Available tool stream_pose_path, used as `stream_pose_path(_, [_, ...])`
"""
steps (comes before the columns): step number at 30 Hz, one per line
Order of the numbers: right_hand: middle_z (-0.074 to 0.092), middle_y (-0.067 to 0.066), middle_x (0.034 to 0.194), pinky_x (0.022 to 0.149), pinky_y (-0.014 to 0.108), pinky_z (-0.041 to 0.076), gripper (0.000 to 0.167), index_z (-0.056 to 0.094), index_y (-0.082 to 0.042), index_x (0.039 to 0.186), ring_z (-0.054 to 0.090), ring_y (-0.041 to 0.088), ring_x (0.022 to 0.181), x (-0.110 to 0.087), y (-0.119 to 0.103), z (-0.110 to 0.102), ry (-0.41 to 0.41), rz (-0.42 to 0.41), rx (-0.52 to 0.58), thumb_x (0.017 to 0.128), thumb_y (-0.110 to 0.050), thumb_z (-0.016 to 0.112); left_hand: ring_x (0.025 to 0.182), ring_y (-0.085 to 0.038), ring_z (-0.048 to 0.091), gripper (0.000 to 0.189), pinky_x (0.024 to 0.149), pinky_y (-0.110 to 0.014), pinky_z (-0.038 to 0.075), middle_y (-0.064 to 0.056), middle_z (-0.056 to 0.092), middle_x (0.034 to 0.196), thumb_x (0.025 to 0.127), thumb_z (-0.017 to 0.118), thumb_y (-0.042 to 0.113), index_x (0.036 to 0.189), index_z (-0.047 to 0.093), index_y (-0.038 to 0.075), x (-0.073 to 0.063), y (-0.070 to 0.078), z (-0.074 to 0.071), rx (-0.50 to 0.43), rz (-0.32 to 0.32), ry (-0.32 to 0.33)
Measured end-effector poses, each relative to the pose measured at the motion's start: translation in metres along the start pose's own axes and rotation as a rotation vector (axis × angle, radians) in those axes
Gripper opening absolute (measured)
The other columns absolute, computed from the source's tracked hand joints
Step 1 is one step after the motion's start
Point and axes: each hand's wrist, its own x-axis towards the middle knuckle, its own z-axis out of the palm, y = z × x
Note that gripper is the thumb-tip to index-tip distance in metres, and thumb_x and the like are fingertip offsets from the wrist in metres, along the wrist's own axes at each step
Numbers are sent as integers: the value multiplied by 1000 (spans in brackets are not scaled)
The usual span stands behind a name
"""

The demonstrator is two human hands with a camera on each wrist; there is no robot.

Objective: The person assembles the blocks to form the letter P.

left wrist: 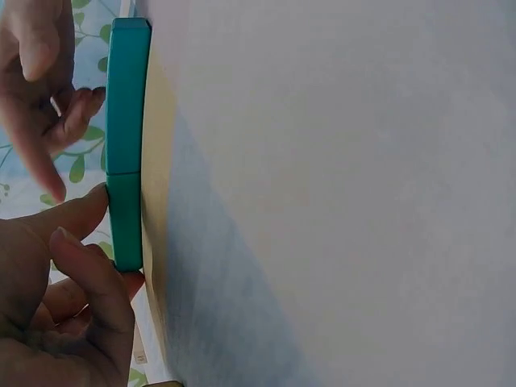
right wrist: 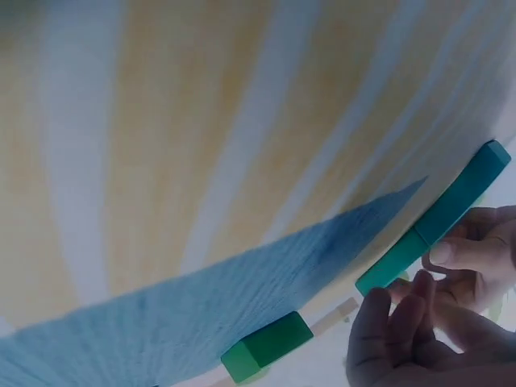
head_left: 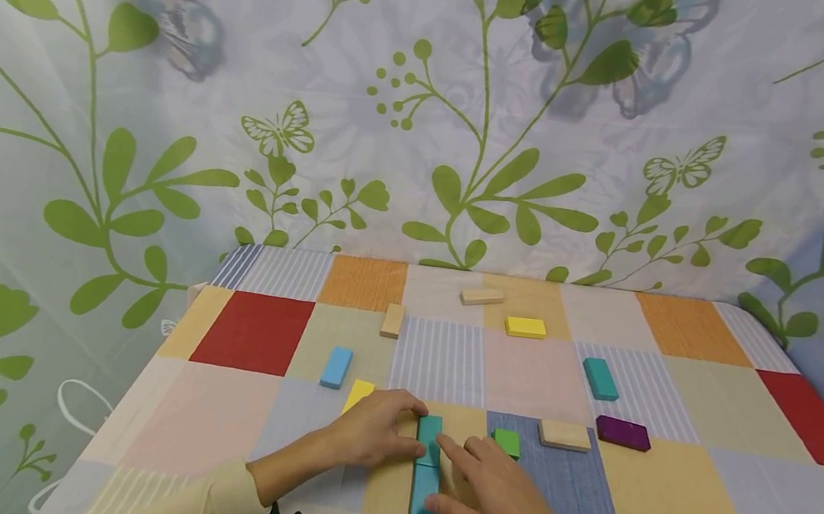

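Two teal blocks lie end to end in a line on the patchwork cloth, the far teal block (head_left: 430, 429) meeting the near teal block (head_left: 423, 505). My left hand (head_left: 373, 430) pinches the far one, thumb by the seam and a finger at its far end. From the right, my right hand (head_left: 508, 495) hovers close beside the pair with its index finger extended. A gap shows between that hand and the blocks in the left wrist view. Beyond its fingers sits a green block (head_left: 506, 442). A yellow block (head_left: 358, 395) is partly hidden behind my left hand.
Around the cloth (head_left: 199, 415) lie a light blue block (head_left: 336, 367), a wooden block (head_left: 564, 435), a purple block (head_left: 623, 432) and another teal block (head_left: 600, 379). Farther back are a second yellow block (head_left: 525, 327) and two more wooden ones. A leaf-patterned curtain (head_left: 407, 164) hangs behind.
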Motion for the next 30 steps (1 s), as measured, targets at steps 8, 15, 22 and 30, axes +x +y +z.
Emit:
stream_pose_path(8, [37,-10,85,62,23,33,78,54,-7,142,35,7,78,6,1,7,-70,-16,-61,90,-66,54,113,-16,58,40,99,-36,45,0,66,117,86,79,28,119,68,8,-2,-2,1,15,-2,16])
stream_pose_path(15, [37,-10,85,62,24,32,78,55,-7,141,36,7,78,6,2,8,-82,-2,-69,89,-65,55,120,-22,57,45,101,-43,44,-3,66,124,85,77,32,122,68,8,-7,-8,-4,-3,-20,118])
stream_pose_path(22, [40,-10,87,63,24,34,78,55,-6,140,37,8,79,5,2,9,-87,-11,-73,90,-65,55,126,-27,53,55,101,-51,42,-6,62,132,83,79,35,130,65,10,-21,-35,-28,-36,-103,182])
stream_pose_path(30, [41,-10,89,64,25,34,78,55,-7,141,37,8,80,4,2,10,-93,3,-81,90,-65,55,133,-28,46,71,108,-49,36,-8,57,139,77,85,25,139,56,3,-33,-58,-50,-43,-71,60])
